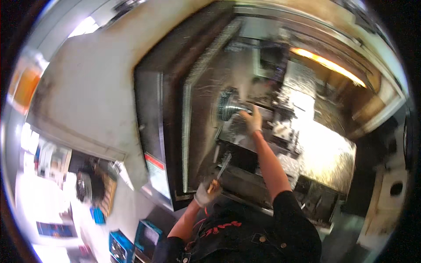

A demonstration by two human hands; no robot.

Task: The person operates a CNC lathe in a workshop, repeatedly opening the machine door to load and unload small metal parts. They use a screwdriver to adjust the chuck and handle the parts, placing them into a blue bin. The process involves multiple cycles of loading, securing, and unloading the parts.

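Note:
Inside a lathe, a round chuck carries a shiny turned metal workpiece that points right. My right hand reaches in to the free end of this workpiece, thumb and a finger closed about it. Near the machine's front edge, my left hand, in a pale glove, is closed round the lower end of a thin grey rod-like tool. The tool slants up and right over the dark opening below the chuck; its tip is blurred, so its exact kind is unclear.
Right of my right hand stands a tool holder block, with bright metal guards beyond. A lamp strip glows at the back. The machine's door frame rises at left. Blue bins stand low on the left.

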